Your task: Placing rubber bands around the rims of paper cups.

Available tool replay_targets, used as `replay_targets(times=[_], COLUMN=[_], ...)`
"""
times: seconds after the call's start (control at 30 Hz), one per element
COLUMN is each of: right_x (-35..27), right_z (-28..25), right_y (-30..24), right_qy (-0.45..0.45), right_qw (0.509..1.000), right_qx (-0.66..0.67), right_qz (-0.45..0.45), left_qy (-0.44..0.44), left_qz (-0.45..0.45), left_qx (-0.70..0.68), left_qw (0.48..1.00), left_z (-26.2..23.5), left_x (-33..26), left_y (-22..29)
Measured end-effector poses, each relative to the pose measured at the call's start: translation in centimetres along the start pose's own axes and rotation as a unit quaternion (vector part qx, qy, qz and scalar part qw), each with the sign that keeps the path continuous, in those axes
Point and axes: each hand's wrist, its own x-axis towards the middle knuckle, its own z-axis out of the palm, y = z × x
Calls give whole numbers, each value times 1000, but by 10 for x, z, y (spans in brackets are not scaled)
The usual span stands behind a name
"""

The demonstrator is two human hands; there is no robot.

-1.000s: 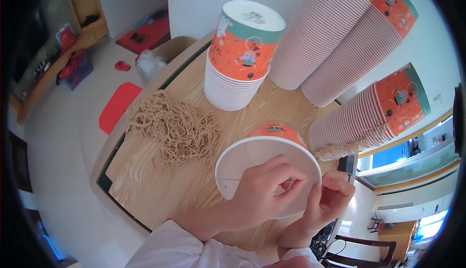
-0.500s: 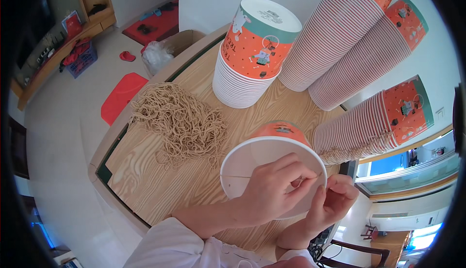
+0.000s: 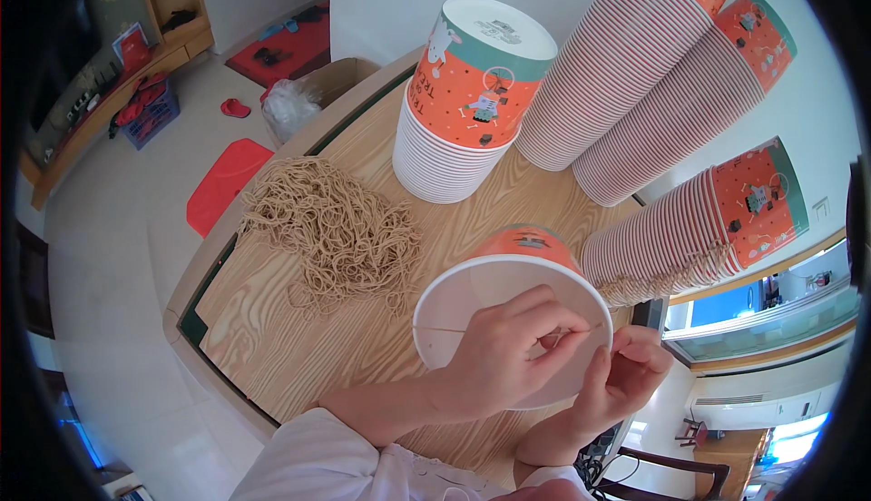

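A paper bucket [image 3: 463, 288], white inside and orange outside, lies tipped on the table with its mouth facing me. A tan string [image 3: 440, 329] runs across its inside from the left wall towards the right rim. My left hand [image 3: 513, 347] is inside the mouth, thumb and forefinger pinched on the string close to the right rim. My right hand [image 3: 626, 374] is curled at that rim from outside, its thumb and forefinger against the edge; any string end there is too small to make out. A tangled pile of tan string [image 3: 336, 229] lies left of the bucket.
Behind the bucket stands an upside-down bucket stack [image 3: 454, 156]. Tall stacks [image 3: 626, 65] lean at the back right, and a shorter stack [image 3: 662, 229] has strings hanging along it. The wooden table [image 3: 272, 347] has a dark-trimmed edge; a red stool [image 3: 227, 183] stands beyond it.
The view has shifted very slightly. Both hands keep almost the same pose at the right rim, and the string still stretches across the bucket.
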Motion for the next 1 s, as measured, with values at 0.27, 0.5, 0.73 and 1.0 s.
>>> replay_targets(times=[0.27,0.5,0.73,1.0], right_x=[0,-1,-1,-6], right_z=[-1,1,3,2], right_y=[2,-1,-4,-2], right_qy=[-7,-8,-12,-23], right_qw=[1000,1000,1000,1000], right_qx=[-2,-5,-15,-1], right_qz=[-12,-6,-5,-15], left_qy=[-5,-13,-5,-29], left_qz=[-5,-9,-7,-54], left_qx=[-3,9,-15,-67], left_qw=[1000,1000,1000,996], left_z=[1,0,1,-1], left_x=[-1,0,0,0], left_y=[0,-1,-1,0])
